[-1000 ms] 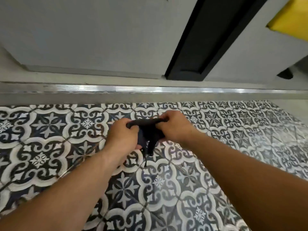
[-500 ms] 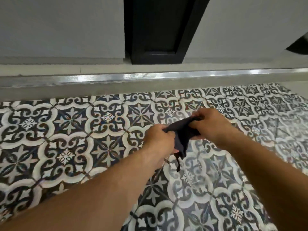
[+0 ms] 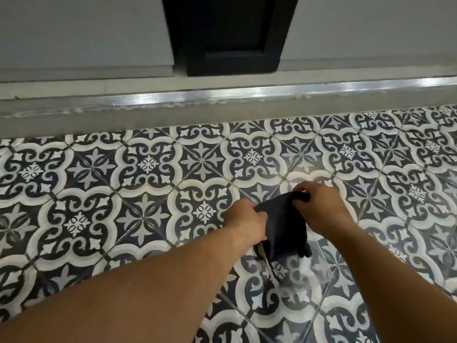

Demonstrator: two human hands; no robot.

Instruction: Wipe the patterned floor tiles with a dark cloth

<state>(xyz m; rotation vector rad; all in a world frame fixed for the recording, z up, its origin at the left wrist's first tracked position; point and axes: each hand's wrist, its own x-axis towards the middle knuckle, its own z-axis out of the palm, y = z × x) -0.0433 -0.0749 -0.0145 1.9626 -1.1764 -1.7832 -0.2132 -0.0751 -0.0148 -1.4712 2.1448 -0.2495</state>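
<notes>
Change over the last second: the patterned floor tiles (image 3: 148, 169) slid left in the head view. The left hand (image 3: 244, 220) and right hand (image 3: 319, 209) ended up right of centre and lower. The dark cloth (image 3: 284, 226) went from a tight bunch between the hands to a looser drape.

Fingers of both hands were curled around its top edge, one hand per side. Its tail hung down close to the tiles, but I couldn't tell if it touched.

Read: the cloth was being opened out and lowered, wiping not yet started. Next step probably needs it flat on the tile under one palm.

Room:
- The tiles were glossy, with glare near the cloth.
- A grey wall (image 3: 86, 33) ran across the back.
- A black door frame (image 3: 230, 33) stood dead ahead.
- A grey step (image 3: 74, 120) sat at the tile edge.
- A metal strip (image 3: 222, 95) capped the step.
</notes>
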